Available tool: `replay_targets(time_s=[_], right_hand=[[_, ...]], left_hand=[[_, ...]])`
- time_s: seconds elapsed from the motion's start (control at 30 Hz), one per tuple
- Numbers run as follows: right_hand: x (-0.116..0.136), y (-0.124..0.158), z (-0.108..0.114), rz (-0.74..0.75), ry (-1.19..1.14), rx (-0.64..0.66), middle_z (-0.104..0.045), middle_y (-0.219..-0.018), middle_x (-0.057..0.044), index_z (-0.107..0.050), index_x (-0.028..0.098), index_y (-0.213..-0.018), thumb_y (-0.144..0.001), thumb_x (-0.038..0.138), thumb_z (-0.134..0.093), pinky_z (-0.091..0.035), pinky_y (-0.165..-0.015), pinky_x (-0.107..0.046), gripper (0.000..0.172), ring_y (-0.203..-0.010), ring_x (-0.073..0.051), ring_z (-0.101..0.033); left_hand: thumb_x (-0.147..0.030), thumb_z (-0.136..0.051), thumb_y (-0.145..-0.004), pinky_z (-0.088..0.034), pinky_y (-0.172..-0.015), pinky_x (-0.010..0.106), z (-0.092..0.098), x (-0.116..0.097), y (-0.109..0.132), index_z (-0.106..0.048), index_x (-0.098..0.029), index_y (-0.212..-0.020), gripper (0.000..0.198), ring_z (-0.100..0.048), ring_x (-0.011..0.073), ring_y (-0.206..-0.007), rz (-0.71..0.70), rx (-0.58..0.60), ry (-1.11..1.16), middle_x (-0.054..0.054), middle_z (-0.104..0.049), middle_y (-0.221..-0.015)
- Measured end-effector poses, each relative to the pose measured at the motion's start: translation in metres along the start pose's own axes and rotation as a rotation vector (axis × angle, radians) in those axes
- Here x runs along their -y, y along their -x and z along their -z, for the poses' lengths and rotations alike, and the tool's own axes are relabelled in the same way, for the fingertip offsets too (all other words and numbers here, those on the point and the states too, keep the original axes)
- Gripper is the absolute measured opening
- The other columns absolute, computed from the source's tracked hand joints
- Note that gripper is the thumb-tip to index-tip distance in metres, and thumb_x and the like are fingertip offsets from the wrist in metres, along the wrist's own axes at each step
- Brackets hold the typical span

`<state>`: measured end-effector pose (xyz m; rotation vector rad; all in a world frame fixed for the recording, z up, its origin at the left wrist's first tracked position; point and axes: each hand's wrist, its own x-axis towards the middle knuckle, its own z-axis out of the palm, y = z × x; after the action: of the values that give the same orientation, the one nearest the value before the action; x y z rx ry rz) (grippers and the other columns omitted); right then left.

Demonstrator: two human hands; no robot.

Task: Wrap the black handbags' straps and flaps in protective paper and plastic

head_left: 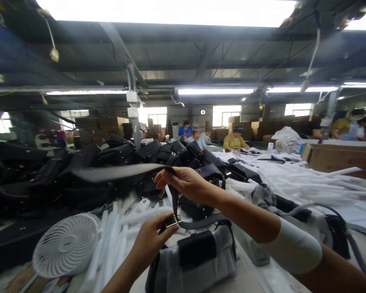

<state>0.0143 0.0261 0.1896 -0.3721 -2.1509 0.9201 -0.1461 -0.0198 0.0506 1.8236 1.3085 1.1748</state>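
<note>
My left hand (pixel 152 240) pinches a gold-toned buckle (pixel 173 220) between thumb and fingers. A black strap (pixel 175 199) runs up from this buckle to my right hand (pixel 179 181), whose fingers are closed on it. Past the right hand, the strap's loose end stretches leftward, blurred by motion. Below both hands lies a handbag (pixel 198 256), black with whitish wrapping over its body and a dark patch on top. Another length of the strap leads from the buckle towards the bag's right side.
Black bags (pixel 88 175) are heaped at the left and back. A white fan (pixel 67 244) stands at lower left beside white foam-like strips (pixel 110 240). More white strips (pixel 311 179) and a cardboard box (pixel 341 158) are at right. Several people sit beyond the heap.
</note>
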Motion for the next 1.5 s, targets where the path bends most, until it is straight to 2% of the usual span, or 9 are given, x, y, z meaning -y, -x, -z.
replay_targets(time_s=[0.13, 0.33, 0.5, 0.83, 1.13, 1.23, 1.37, 1.43, 1.5], right_hand=[[-0.017, 0.021, 0.023, -0.121, 0.202, -0.264, -0.070, -0.086, -0.005, -0.071, 0.016, -0.088, -0.094, 0.061, -0.044, -0.047, -0.065, -0.024, 0.053, -0.079, -0.017, -0.063], [-0.061, 0.071, 0.031, -0.443, -0.220, -0.388, -0.068, -0.088, -0.006, -0.072, 0.015, -0.098, -0.085, 0.068, -0.054, -0.043, -0.050, -0.019, 0.058, -0.060, -0.010, -0.056], [-0.073, 0.086, 0.013, -0.501, -0.294, -0.316, -0.062, -0.062, 0.000, -0.072, 0.013, -0.103, -0.083, 0.069, -0.055, -0.048, -0.056, -0.023, 0.062, -0.053, -0.010, -0.057], [-0.087, 0.097, -0.014, -0.581, -0.497, -0.277, -0.075, -0.088, -0.008, -0.071, 0.014, -0.100, -0.076, 0.053, -0.075, -0.056, -0.069, -0.026, 0.046, -0.076, -0.017, -0.071], [-0.072, 0.085, -0.019, -0.553, -0.388, -0.271, -0.076, -0.091, -0.009, -0.070, 0.016, -0.098, -0.079, 0.057, -0.069, -0.058, -0.067, -0.029, 0.045, -0.080, -0.022, -0.073], [-0.068, 0.086, -0.021, -0.495, -0.240, -0.188, -0.075, -0.097, -0.010, -0.070, 0.017, -0.102, -0.085, 0.056, -0.062, -0.057, -0.075, -0.034, 0.044, -0.091, -0.025, -0.071], [-0.069, 0.090, -0.036, -0.392, -0.030, 0.023, -0.068, -0.117, -0.008, -0.068, 0.022, -0.115, -0.082, 0.040, -0.069, -0.044, -0.103, -0.041, 0.037, -0.118, -0.027, -0.058], [-0.074, 0.090, -0.042, -0.379, -0.025, 0.078, -0.068, -0.111, -0.006, -0.067, 0.023, -0.114, -0.080, 0.033, -0.070, -0.044, -0.102, -0.039, 0.036, -0.111, -0.025, -0.061], [-0.081, 0.088, -0.045, -0.397, -0.016, 0.058, -0.068, -0.091, -0.003, -0.068, 0.022, -0.107, -0.079, 0.031, -0.070, -0.050, -0.084, -0.032, 0.030, -0.087, -0.021, -0.064]], left_hand=[[-0.045, -0.071, -0.078, -0.046, -0.100, 0.042, 0.003, -0.003, 0.004, -0.072, -0.023, -0.113, 0.041, -0.065, 0.0304, -0.110, 0.061, -0.014, 0.172, 0.007, -0.073, -0.115], [-0.047, -0.068, -0.080, -0.045, -0.100, 0.039, -0.002, 0.001, 0.004, -0.072, -0.027, -0.113, 0.038, -0.061, 0.0288, -0.116, 0.088, -0.019, 0.265, 0.005, -0.071, -0.121], [-0.047, -0.068, -0.080, -0.050, -0.086, 0.035, -0.011, 0.002, -0.004, -0.070, -0.022, -0.111, 0.040, -0.067, 0.0269, -0.097, 0.042, 0.024, 0.186, 0.006, -0.075, -0.105], [-0.048, -0.066, -0.080, -0.045, -0.088, 0.035, 0.002, 0.001, 0.006, -0.072, -0.025, -0.104, 0.034, -0.063, 0.0281, -0.102, 0.107, 0.006, 0.163, 0.004, -0.074, -0.103], [-0.052, -0.061, -0.084, -0.043, -0.069, 0.029, 0.000, 0.008, 0.005, -0.073, -0.023, -0.110, 0.040, -0.058, 0.0182, -0.073, 0.138, -0.022, 0.322, 0.002, -0.070, -0.083], [-0.049, -0.065, -0.083, -0.045, -0.073, 0.030, 0.002, 0.004, 0.008, -0.072, -0.025, -0.111, 0.038, -0.062, 0.0206, -0.079, 0.120, -0.008, 0.321, 0.002, -0.072, -0.088], [-0.041, -0.071, -0.079, -0.043, -0.094, 0.034, 0.002, -0.003, 0.012, -0.073, -0.026, -0.109, 0.033, -0.062, 0.0269, -0.107, 0.035, -0.008, 0.388, 0.004, -0.073, -0.107], [-0.041, -0.071, -0.080, -0.043, -0.092, 0.034, 0.000, -0.004, 0.014, -0.074, -0.025, -0.106, 0.031, -0.062, 0.0267, -0.105, 0.031, -0.033, 0.450, 0.005, -0.074, -0.103], [-0.039, -0.074, -0.078, -0.045, -0.085, 0.030, -0.001, -0.003, 0.016, -0.075, -0.022, -0.102, 0.030, -0.063, 0.0232, -0.095, 0.067, -0.082, 0.592, 0.005, -0.073, -0.096]])
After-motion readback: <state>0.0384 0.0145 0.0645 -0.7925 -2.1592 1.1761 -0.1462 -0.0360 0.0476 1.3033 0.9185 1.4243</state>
